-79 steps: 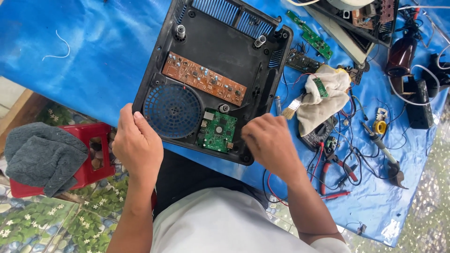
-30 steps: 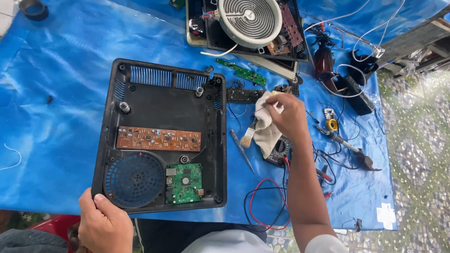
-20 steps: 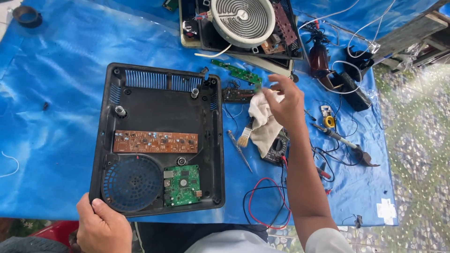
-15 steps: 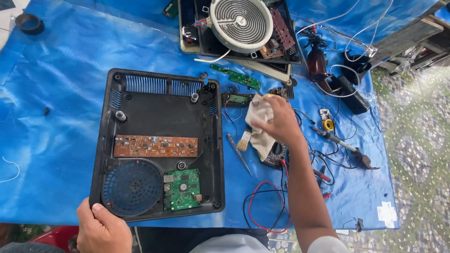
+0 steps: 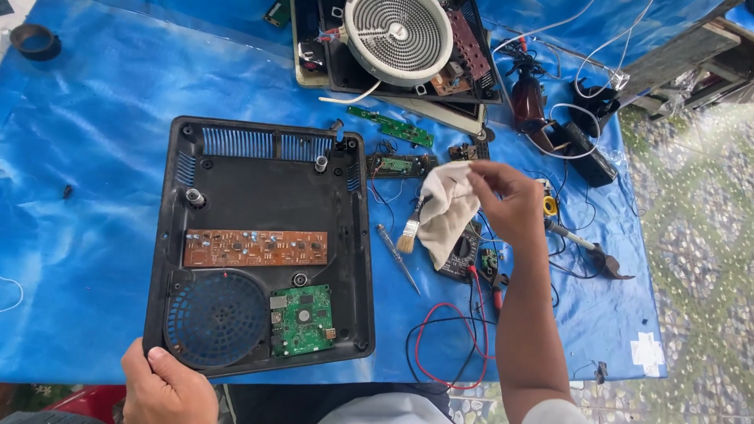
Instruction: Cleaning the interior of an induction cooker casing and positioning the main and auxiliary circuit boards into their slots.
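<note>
**Cream cloth and small brush lifted beside the open casing**

Cream cotton cloth [image 5: 446,212] hangs pinched in my right hand [image 5: 510,206], with a small wood-handled paintbrush [image 5: 411,228] beneath it, over the black multimeter [image 5: 463,250]. My left hand [image 5: 166,386] clamps the near corner of the open black plastic appliance casing [image 5: 263,243]. The loose brush could slip and drop among the red and black leads [image 5: 448,345].

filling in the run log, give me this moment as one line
left hand: grips near edge of black casing | right hand: holds pale cloth above multimeter | brush beside cloth | blue tarp underneath
</note>
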